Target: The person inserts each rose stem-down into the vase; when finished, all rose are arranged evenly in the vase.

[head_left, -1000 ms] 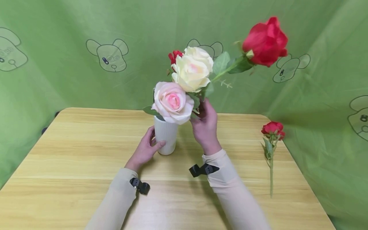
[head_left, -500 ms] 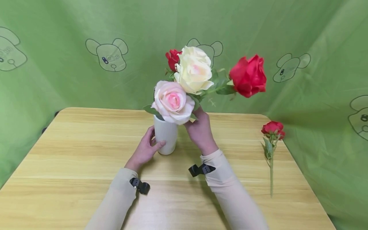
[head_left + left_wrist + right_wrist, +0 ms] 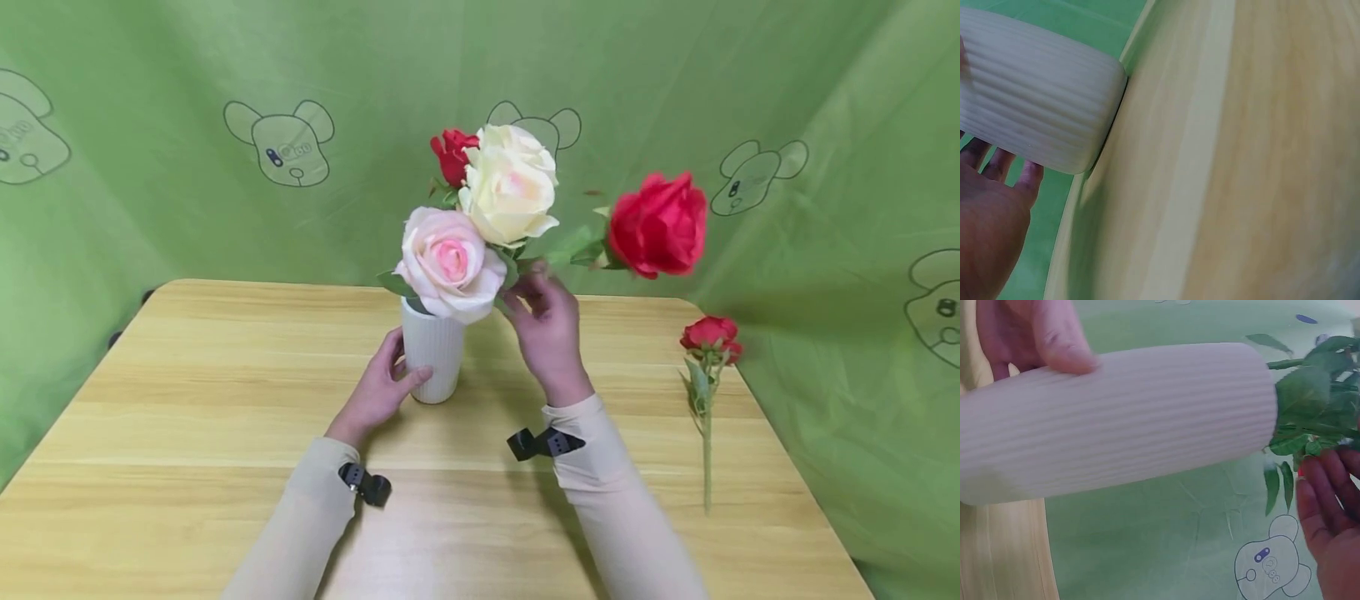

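Note:
A white ribbed vase [image 3: 433,354] stands upright on the wooden table, and my left hand [image 3: 378,383] grips its lower left side, thumb in front. Out of its mouth rise a pale pink rose [image 3: 450,262], a cream rose [image 3: 510,187] and a small red rose [image 3: 452,157] behind them. A large red rose [image 3: 658,225] leans far out to the right, its lower stem hidden. My right hand [image 3: 547,329] is just right of the vase's mouth, fingers loosely bent by the leaves [image 3: 1304,394]; nothing shows in its grasp in the right wrist view.
Another red rose [image 3: 711,337] lies on the table [image 3: 225,400] at the right, its stem pointing toward the front. A green curtain [image 3: 390,75] with printed cartoon heads hangs behind the table and along its sides.
The large red rose has dropped lower, first swinging left, then slightly right. My right hand has moved a little right, away from the stems, its fingers loosened. My left hand stays on the vase.

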`<control>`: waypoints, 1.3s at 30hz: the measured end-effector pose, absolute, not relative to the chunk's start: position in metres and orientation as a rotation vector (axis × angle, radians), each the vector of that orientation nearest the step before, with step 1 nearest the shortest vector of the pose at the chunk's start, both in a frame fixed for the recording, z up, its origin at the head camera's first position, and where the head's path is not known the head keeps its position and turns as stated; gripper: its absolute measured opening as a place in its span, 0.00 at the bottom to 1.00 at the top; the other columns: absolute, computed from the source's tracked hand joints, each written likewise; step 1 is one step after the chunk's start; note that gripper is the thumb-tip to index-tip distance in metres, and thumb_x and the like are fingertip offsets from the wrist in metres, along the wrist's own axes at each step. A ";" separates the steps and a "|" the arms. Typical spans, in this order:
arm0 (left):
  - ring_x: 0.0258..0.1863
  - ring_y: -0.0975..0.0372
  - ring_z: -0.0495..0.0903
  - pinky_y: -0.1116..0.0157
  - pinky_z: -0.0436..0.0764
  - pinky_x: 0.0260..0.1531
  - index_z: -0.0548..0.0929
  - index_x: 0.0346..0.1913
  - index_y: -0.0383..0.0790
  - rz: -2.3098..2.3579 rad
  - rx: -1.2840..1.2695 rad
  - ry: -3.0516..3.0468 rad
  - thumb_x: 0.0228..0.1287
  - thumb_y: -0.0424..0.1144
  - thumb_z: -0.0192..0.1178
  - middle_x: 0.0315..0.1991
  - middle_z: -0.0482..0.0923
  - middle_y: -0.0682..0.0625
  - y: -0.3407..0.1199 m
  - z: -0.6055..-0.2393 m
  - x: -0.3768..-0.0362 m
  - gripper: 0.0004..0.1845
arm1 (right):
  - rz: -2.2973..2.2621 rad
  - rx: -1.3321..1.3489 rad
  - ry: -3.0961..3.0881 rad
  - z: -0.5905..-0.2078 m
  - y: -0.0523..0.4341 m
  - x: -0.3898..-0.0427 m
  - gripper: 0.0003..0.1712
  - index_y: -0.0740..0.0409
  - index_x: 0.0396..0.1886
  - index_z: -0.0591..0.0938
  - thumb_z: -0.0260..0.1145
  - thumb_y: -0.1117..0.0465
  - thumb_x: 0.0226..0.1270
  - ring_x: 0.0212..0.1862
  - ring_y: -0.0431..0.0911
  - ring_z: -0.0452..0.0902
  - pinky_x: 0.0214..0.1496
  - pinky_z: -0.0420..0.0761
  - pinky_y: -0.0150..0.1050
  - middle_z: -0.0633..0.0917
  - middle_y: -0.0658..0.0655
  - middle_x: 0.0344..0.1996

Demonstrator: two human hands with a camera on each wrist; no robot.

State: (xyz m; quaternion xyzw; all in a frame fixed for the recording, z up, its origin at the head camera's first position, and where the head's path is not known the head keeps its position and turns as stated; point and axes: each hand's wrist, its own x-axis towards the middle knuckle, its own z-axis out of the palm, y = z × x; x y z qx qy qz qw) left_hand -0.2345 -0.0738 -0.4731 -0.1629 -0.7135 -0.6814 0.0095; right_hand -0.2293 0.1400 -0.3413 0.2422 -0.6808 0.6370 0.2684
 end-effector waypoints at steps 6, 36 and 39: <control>0.69 0.48 0.61 0.54 0.62 0.69 0.57 0.74 0.36 -2.118 -0.509 -2.242 0.64 0.31 0.65 0.70 0.60 0.36 -0.074 -0.473 -0.235 0.39 | 2.022 0.655 -1.452 -0.334 0.138 -0.228 0.14 0.62 0.37 0.82 0.64 0.81 0.55 0.41 0.49 0.82 0.44 0.86 0.43 0.83 0.57 0.36; 0.69 0.48 0.61 0.55 0.64 0.68 0.58 0.73 0.36 -2.111 -0.506 -2.239 0.64 0.33 0.65 0.70 0.61 0.36 -0.075 -0.477 -0.236 0.38 | 1.897 0.625 -1.813 -0.337 0.127 -0.237 0.19 0.81 0.48 0.77 0.61 0.82 0.54 0.42 0.44 0.81 0.49 0.84 0.38 0.84 0.63 0.39; 0.69 0.48 0.61 0.55 0.64 0.68 0.58 0.73 0.36 -2.125 -0.504 -2.236 0.64 0.32 0.65 0.70 0.61 0.36 -0.074 -0.476 -0.236 0.38 | 1.827 0.634 -1.914 -0.339 0.128 -0.238 0.22 0.78 0.51 0.79 0.62 0.81 0.53 0.47 0.50 0.81 0.55 0.81 0.43 0.84 0.68 0.44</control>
